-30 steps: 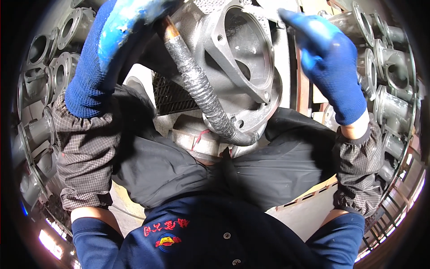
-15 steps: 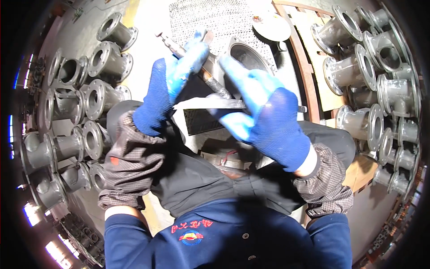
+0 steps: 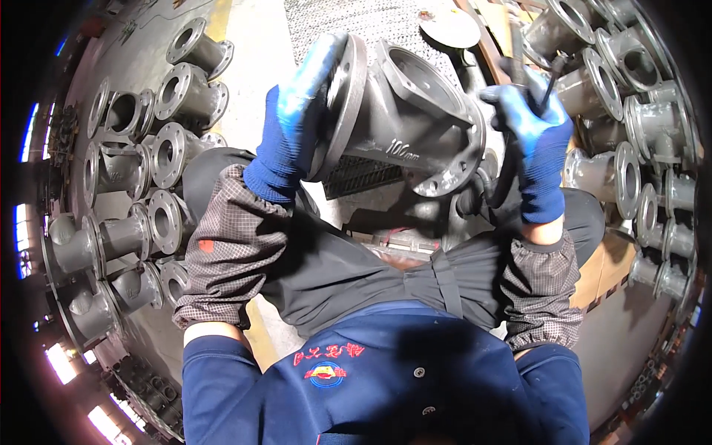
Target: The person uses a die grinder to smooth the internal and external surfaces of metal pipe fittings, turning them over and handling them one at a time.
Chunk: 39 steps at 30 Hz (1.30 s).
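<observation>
A grey cast flanged pipe fitting (image 3: 400, 126) with a wide oval opening on top lies tilted between my hands, over a mesh surface. My left hand (image 3: 298, 122), in a blue coated glove, grips the rim of its left flange; the fingertips are partly hidden behind that rim. To the right of the fitting, my right hand (image 3: 534, 122), gloved alike, is closed round a dark tool with a long shaft (image 3: 517, 41) pointing away from me. Blur leaves the tool's kind unclear.
Several grey flanged fittings (image 3: 178, 89) stand on the floor to the left. More flanged fittings (image 3: 593, 85) crowd the right side on wooden boards. A round white plate-like disc (image 3: 450, 28) sits beyond the work. Dark ribbed metal (image 3: 363, 176) shows below the fitting.
The hammer and flat metal bar are no longer seen between my hands. My left hand now grips the fitting, which shows fully and tilted. My right hand has moved right and holds the dark tool.
</observation>
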### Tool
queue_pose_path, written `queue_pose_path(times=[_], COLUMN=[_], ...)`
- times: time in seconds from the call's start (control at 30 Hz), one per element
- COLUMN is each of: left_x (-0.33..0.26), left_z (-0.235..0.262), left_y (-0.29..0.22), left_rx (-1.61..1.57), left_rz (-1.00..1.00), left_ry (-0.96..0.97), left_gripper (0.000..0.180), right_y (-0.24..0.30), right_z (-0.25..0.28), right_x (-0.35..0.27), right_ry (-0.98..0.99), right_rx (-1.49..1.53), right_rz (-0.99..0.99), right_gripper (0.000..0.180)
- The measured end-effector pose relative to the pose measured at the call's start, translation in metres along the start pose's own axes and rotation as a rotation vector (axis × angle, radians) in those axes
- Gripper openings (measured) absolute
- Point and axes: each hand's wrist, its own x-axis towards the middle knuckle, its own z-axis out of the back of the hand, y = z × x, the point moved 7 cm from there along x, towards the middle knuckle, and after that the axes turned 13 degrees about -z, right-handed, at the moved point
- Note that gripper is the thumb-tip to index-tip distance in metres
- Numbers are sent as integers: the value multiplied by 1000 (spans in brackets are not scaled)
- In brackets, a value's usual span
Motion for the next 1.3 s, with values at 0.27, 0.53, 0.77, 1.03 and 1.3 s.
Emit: queue_pose_path(times=[0.27,0.53,0.77,1.03,1.3], left_x=[17,32,17,-8,-26], left_z=[-2,-35,-28,10,41], left_y=[1,-27,-1,35,24], left_rx=[98,430,436,-4,-109], left_rz=[-90,-218,-199,223,208], left_ry=[-91,125,163,14,-317], left_gripper=[64,48,43,46,43], right_y=[-170,-198,-216,-195,-131], right_z=[50,30,2,-31,-47], right_x=[13,35,36,42,37], right_ry=[-163,-78,-97,95,223], right_rx=[364,358,433,556,174], right_rz=[-527,-576,-589,-669,-324], right_gripper=[24,26,27,25,31])
